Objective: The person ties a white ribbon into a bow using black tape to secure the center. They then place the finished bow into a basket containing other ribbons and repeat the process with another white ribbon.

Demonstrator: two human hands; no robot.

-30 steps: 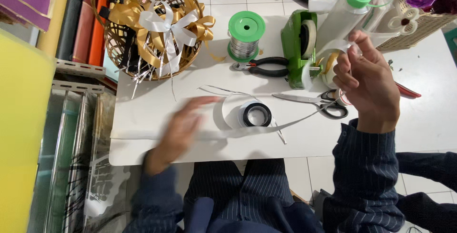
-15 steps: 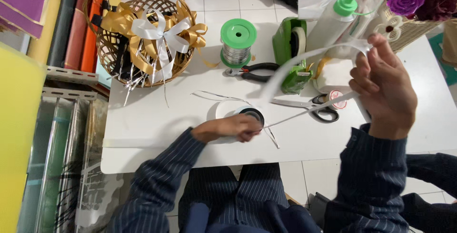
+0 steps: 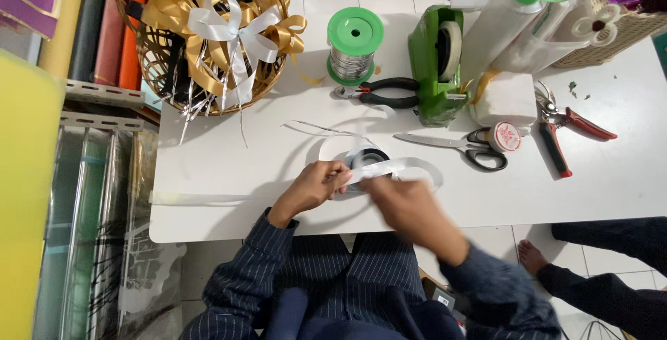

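Two bare hands meet at the near edge of the white tabletop (image 3: 208, 173). The left hand (image 3: 316, 184) has its grip pinched closed on a white satin ribbon strip (image 3: 399, 167), which loops rightward over the tabletop. The right hand (image 3: 410, 208) is blurred; it touches the same strip, but how far its grip is closed cannot be told. Just beyond the hands lies a black tape roll (image 3: 368, 158), partly hidden by the fingers and the ribbon.

Farther right lie black-handled scissors (image 3: 462, 147), a small round white tape disc (image 3: 505, 136) and red-handled pruning shears (image 3: 563, 135). Farther back stand a green spool of silver wire (image 3: 354, 47), black-handled pliers (image 3: 382, 92) just beside it, a green tape dispenser (image 3: 438, 62) and a clear glue bottle with a green cap (image 3: 507, 17). At the far left, a woven wicker basket (image 3: 156, 59) holds gold and white ribbon bows (image 3: 229, 31).
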